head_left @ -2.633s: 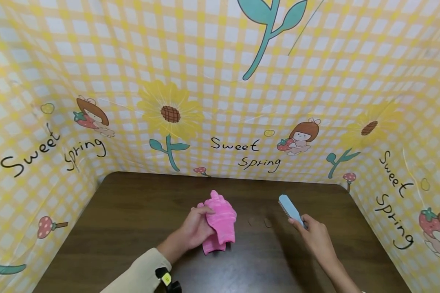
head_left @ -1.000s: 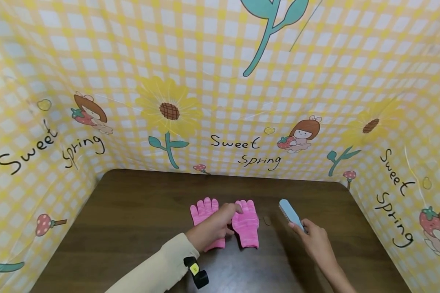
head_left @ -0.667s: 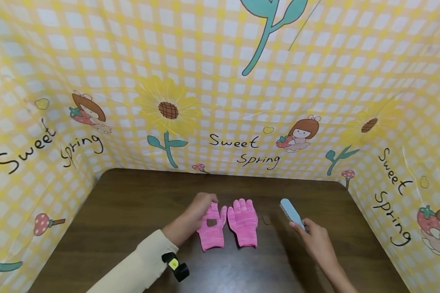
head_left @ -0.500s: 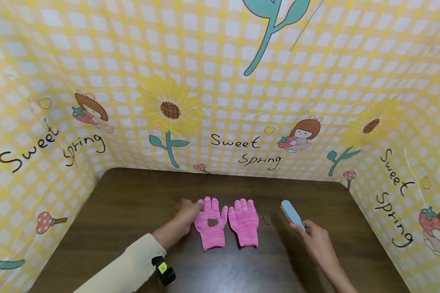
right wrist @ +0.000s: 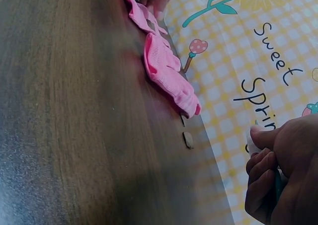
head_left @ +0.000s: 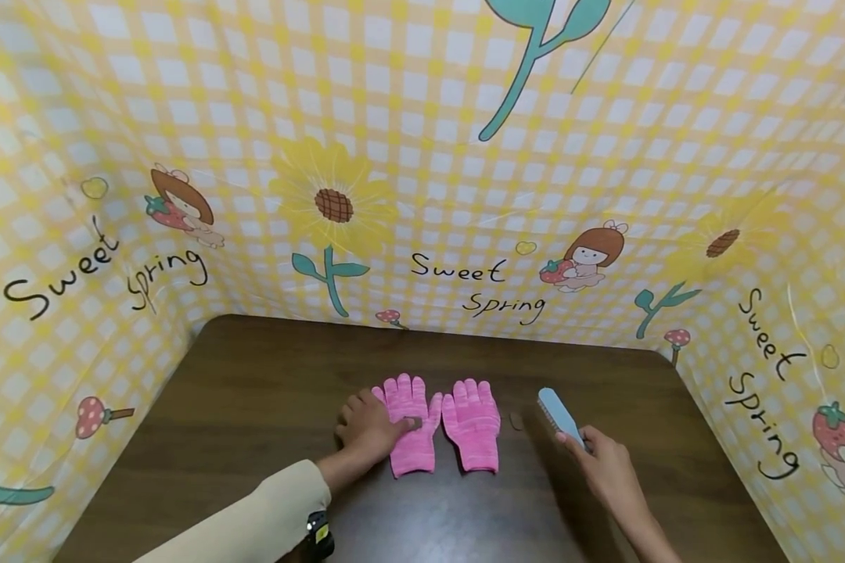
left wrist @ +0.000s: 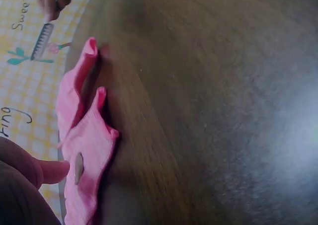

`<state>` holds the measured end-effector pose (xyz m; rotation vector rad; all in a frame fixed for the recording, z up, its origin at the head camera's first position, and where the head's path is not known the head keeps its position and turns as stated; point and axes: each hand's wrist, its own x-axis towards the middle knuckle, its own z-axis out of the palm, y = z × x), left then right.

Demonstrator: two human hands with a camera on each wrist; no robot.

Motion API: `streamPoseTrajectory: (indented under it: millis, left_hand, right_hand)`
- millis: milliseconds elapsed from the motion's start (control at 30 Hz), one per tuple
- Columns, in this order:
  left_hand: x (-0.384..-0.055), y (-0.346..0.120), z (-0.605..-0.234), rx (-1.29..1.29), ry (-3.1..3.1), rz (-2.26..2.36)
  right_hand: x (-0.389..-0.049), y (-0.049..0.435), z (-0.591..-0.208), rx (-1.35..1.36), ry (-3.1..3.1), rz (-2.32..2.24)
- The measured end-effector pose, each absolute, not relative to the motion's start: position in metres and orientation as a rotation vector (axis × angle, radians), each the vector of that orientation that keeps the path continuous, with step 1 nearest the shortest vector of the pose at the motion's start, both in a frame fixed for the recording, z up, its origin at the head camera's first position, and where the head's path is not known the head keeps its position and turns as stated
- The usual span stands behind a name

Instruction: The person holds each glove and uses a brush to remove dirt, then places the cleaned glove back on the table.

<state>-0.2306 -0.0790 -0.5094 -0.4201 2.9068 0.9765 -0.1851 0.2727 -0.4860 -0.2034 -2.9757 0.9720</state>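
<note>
Two pink knit gloves lie side by side on the dark table, fingers towards the far edge. My left hand rests at the side of the left glove, its straight thumb reaching over the palm. Close to the thumb tip, a small flat brown piece sits on that glove. The right glove has no hand on it. In my right hand is a light blue brush, gripped by its handle above the table. Its bristles face left in the head view; the fingers hide most of the handle.
Another small flat piece lies on the table right of the gloves. The brown tabletop has rounded far corners. A yellow checked cloth with printed flowers surrounds its back and sides.
Earlier the left hand held the gloves together in the air; now they lie spread out separately. It let go of the right glove, then moved to the left one. The right hand barely moved.
</note>
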Motion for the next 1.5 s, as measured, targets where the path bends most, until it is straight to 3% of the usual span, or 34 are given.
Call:
streamPoseTrajectory:
  millis: [833, 1500]
  left_hand:
    - [-0.25, -0.073, -0.506, -0.067, 2.905, 0.522]
    - [-0.246, -0.061, -0.508, 0.073, 3.064, 0.682]
  right_hand:
    - [-0.181, 0.277, -0.491, -0.221, -2.977, 0.964]
    - [-0.18, 0.278, -0.493, -0.226, -2.991, 0.994]
